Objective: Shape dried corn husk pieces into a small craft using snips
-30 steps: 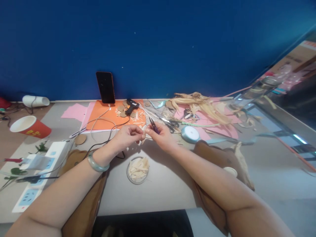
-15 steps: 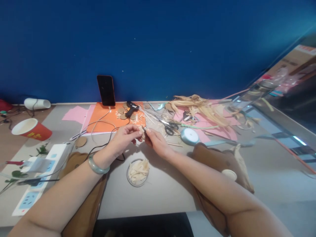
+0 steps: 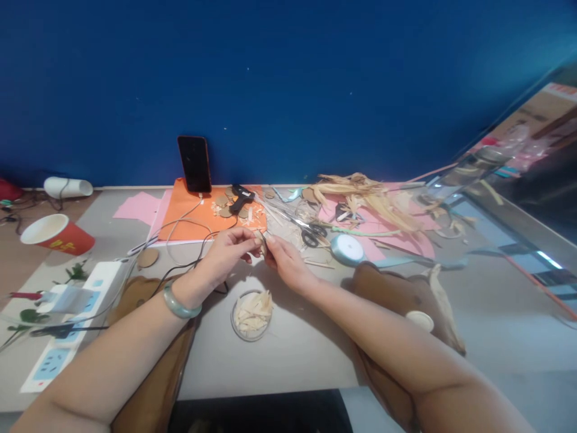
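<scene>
Both my hands meet over the grey table just in front of the orange sheet. My left hand, with a green bangle on its wrist, pinches a small pale piece of dried husk. My right hand is closed round small dark snips, of which only the tip shows against the husk piece. Right below my hands stands a small clear dish filled with pale husk cuttings.
Black-handled scissors, a pale blue ribbon roll and a heap of dried husks lie to the right on pink paper. A glue gun, a propped phone, a red cup and a power strip are behind and to the left.
My right hand has turned inward, so the snips that stood out a second ago are now mostly hidden. Both hands have shifted slightly and stay together on the husk piece.
</scene>
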A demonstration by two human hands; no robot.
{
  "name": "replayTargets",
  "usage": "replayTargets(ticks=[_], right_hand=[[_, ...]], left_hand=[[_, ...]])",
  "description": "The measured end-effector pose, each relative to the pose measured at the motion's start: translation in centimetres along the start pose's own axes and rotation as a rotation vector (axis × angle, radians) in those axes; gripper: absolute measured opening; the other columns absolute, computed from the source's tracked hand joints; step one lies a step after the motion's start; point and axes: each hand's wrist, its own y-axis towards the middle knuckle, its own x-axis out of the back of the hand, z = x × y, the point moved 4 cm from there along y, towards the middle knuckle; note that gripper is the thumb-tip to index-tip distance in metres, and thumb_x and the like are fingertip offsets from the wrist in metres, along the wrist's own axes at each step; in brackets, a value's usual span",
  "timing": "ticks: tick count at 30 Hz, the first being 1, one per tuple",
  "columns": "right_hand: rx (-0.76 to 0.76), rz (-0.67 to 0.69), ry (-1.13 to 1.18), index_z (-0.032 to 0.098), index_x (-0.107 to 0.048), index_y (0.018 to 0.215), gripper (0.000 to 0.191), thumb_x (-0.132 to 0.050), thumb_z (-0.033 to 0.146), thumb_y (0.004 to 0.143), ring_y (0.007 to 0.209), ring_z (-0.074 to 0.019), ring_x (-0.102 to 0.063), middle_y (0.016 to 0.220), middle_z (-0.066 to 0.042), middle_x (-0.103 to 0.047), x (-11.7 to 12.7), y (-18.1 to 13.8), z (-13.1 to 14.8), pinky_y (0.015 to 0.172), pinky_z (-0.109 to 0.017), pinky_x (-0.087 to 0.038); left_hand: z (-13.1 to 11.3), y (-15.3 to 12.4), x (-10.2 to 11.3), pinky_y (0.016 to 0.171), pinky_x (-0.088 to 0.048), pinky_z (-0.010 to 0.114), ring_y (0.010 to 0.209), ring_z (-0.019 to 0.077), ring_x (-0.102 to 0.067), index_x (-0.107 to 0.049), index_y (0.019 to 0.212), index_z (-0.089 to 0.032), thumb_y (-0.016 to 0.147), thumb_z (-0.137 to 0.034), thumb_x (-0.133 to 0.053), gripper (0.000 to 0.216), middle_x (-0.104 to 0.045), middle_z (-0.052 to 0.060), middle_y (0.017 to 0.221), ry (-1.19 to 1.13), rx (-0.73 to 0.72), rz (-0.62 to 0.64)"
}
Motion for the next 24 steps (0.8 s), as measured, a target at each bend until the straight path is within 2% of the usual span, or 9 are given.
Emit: replayTargets(ticks=[10, 24], right_hand=[[0.022, -0.011, -0.031, 0.019, -0.045, 0.068, 0.047, -0.041, 0.059, 0.092, 0.05, -0.0091, -0.032, 0.055, 0.005, -0.036, -0.02, -0.16, 0.09, 0.048, -0.025, -0.027], [-0.021, -0.012, -0.016, 0.019, -0.046, 0.067, 0.048, -0.044, 0.061, 0.09, 0.051, -0.0093, -0.033, 0.055, 0.005, -0.037, 0.0, -0.06, -0.01, 0.049, -0.025, -0.028]], left_hand=[[-0.07, -0.03, -0.31, 0.058, -0.048, 0.023, 0.062, 0.0117, -0.06, -0.062, 0.068, -0.014, 0.065, -0.033, -0.077, 0.024, -0.064, 0.001, 0.064, -0.017, 0.01, -0.032], [-0.08, -0.15, -0.31, 0.059, -0.048, 0.023, 0.062, 0.0114, -0.059, -0.063, 0.068, -0.015, 0.065, -0.034, -0.078, 0.025, -0.063, 0.0, 0.064, -0.023, 0.007, -0.02]])
